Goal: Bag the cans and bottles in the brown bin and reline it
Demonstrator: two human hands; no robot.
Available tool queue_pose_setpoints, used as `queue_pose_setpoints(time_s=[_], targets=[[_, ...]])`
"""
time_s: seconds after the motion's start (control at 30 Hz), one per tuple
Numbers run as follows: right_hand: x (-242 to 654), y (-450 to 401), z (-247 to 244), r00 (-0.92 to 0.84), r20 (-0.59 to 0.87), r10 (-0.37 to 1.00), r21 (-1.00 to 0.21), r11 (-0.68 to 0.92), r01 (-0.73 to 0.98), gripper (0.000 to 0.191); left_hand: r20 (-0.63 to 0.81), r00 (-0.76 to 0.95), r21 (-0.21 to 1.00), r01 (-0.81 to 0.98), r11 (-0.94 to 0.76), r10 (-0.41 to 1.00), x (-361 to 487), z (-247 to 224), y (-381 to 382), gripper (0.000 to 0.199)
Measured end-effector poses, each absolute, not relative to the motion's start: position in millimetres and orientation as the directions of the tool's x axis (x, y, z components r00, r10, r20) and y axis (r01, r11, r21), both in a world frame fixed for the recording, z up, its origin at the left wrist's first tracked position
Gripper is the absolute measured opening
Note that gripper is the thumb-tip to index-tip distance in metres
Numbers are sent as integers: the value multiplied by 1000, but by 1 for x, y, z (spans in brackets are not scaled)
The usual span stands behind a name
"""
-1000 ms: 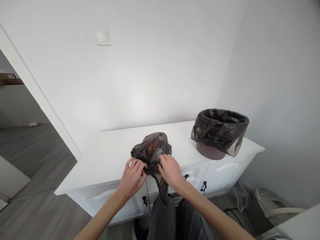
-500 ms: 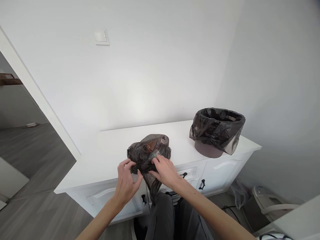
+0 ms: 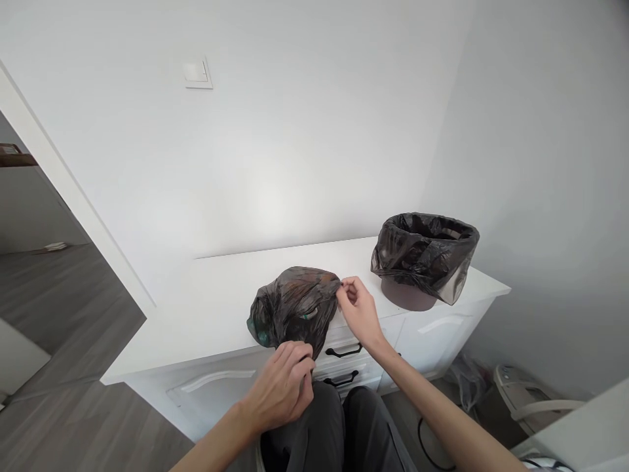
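The thin film could be torn if it is pulled hard at the right, since only a small pinch of it is held there. The filled bag [image 3: 299,301] could also be tipped over the near edge of the white cabinet top [image 3: 221,288] – its near end hangs past that edge – if its weight were drawn nearer. Should the mouth be loose, which cannot be told, contents might be spilled.

The near end is gripped by the left hand [image 3: 282,387], its fingers curled nearly closed; the bag's right corner is pinched between thumb and fingertips of the right hand [image 3: 360,313]. The bag is black, crumpled and see-through in places, with orange-brown and green showing within. To its right, well apart, a brown bin [image 3: 407,295] is lined with similar black film [image 3: 417,259].
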State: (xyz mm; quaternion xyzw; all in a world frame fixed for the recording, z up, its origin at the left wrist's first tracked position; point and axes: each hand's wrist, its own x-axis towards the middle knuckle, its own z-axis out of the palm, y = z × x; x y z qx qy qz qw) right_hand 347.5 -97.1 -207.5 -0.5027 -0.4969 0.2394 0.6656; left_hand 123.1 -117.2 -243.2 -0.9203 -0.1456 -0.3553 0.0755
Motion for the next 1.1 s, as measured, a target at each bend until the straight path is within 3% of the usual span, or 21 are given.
queue_pose_setpoints(time_s=[0.13, 0.2, 0.47, 0.67, 0.87, 1.1], targets=[[359, -102, -208, 411, 378, 830, -918, 393, 51, 22, 666, 585, 200, 457, -867, 462, 133, -238, -102, 20], [363, -104, -212, 390, 361, 847, -922, 388, 11, 23, 642, 524, 250, 547, -799, 560, 136, -235, -90, 16], [383, -95, -237, 243, 308, 920, -944, 328, -46, 30, 594, 506, -15, 784, -621, 625, 144, -211, -37, 27], [401, -57, -256, 200, 309, 930, -950, 313, 11, 39, 405, 470, 18, 853, -521, 784, 153, -201, 6, 24], [408, -26, -284, 313, 291, 904, -957, 271, 107, 45, 326, 457, 36, 869, -493, 828, 158, -206, 24, 28], [414, -21, -303, 289, 274, 917, -956, 227, 185, 41, 309, 499, 18, 848, -529, 810, 153, -201, 20, 23]])
